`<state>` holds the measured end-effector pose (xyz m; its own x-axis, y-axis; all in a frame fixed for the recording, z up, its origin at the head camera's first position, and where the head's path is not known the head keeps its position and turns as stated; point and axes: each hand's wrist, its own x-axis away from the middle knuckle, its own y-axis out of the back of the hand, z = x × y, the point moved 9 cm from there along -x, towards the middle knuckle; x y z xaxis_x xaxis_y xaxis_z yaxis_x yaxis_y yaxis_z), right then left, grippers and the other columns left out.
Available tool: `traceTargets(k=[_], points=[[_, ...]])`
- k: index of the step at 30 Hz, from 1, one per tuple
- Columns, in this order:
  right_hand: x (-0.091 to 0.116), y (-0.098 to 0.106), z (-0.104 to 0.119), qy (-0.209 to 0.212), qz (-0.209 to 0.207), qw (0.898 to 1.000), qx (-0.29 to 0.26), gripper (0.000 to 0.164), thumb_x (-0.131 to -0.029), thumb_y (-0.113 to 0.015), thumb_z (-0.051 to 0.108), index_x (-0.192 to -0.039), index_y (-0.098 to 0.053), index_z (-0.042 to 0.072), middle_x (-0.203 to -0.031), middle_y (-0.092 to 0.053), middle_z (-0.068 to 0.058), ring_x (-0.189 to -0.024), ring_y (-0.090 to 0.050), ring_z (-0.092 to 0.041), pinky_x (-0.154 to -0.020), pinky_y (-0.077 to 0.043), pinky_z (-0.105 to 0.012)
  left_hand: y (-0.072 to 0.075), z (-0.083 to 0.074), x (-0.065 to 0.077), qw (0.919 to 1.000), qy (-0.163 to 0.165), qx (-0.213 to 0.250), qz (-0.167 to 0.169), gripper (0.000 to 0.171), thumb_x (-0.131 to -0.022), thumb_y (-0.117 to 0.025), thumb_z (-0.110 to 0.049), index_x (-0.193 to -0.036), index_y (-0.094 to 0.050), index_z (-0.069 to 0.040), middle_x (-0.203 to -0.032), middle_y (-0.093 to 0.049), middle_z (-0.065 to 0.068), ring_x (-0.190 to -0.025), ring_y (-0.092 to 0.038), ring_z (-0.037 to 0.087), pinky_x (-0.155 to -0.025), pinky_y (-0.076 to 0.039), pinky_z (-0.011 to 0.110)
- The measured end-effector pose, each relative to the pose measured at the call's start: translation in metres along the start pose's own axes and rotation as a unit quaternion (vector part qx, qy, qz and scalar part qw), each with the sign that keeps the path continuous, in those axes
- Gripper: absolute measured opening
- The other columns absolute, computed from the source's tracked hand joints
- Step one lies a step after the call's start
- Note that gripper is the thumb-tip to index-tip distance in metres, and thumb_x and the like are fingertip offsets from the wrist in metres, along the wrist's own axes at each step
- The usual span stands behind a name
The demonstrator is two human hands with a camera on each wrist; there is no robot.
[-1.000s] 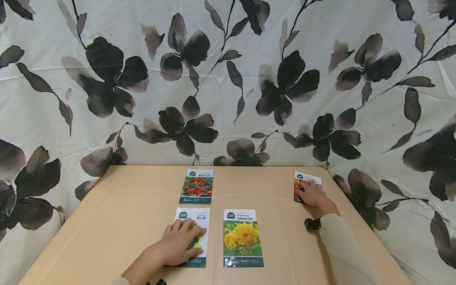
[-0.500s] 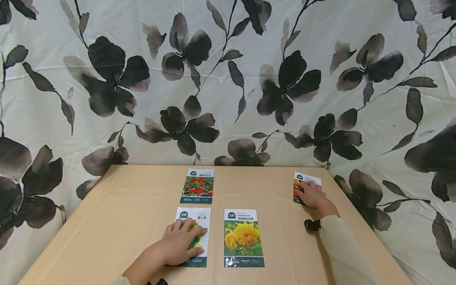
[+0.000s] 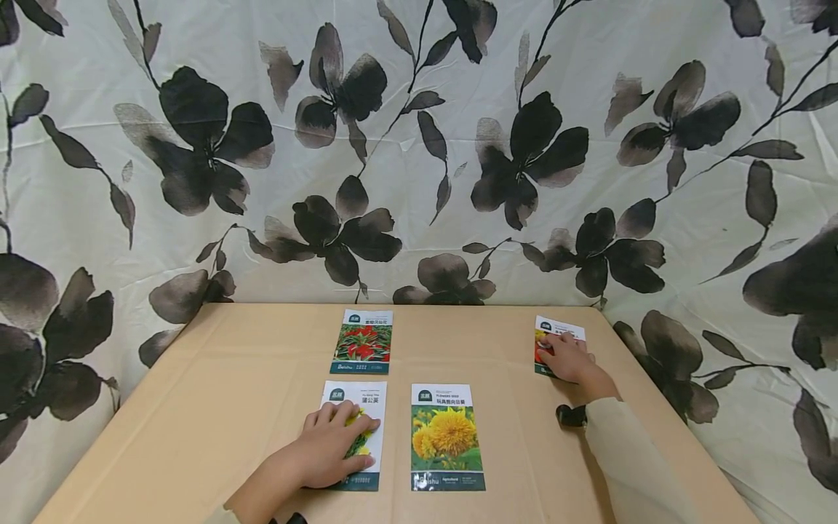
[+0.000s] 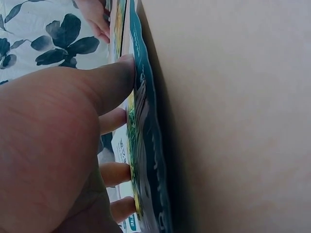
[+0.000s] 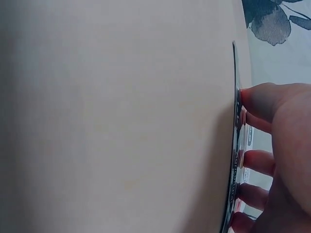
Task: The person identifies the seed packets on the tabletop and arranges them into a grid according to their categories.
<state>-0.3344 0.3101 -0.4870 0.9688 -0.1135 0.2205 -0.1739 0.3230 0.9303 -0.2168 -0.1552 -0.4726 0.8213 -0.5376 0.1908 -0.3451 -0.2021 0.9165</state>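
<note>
In the head view, my left hand (image 3: 330,445) lies with fingers spread over a seed packet (image 3: 368,477) with a white top and a yellow flower picture. Its fingertips and thumb press on the packet's face in the left wrist view. At the table's far right, my right hand (image 3: 571,359) rests its fingertips on a smaller-looking seed packet (image 3: 548,322) with a red and yellow picture, partly hidden beneath the fingers. The right wrist view shows that packet (image 5: 235,131) edge-on against the table, with the thumb and fingertips touching its face.
A yellow-flower seed packet (image 3: 448,437) lies right of my left hand. Behind the left packet lies a red-flower seed packet (image 3: 361,342). The tan table (image 3: 216,393) ends at the back against a floral cloth (image 3: 419,182).
My right hand has slid slightly to the left, and the packet under its fingers has moved with it. My left hand and the other packets stay put.
</note>
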Motion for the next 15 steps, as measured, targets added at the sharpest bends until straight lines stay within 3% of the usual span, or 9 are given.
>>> traceTargets(k=[15], points=[[0.003,-0.005,0.011,0.007,-0.001,1.000,0.004,0.055,-0.105,-0.053,0.041,-0.151,-0.045,0.013,-0.152,-0.033,-0.030,-0.133,-0.029,-0.058,-0.098,-0.033,-0.071,0.001,0.000,0.000,1.0000,-0.001,0.000,0.000,0.057,-0.089,-0.071,-0.058,-0.139,-0.061,-0.032,-0.143,-0.048,0.009,-0.124,-0.042,0.034,-0.103,-0.033,0.066]])
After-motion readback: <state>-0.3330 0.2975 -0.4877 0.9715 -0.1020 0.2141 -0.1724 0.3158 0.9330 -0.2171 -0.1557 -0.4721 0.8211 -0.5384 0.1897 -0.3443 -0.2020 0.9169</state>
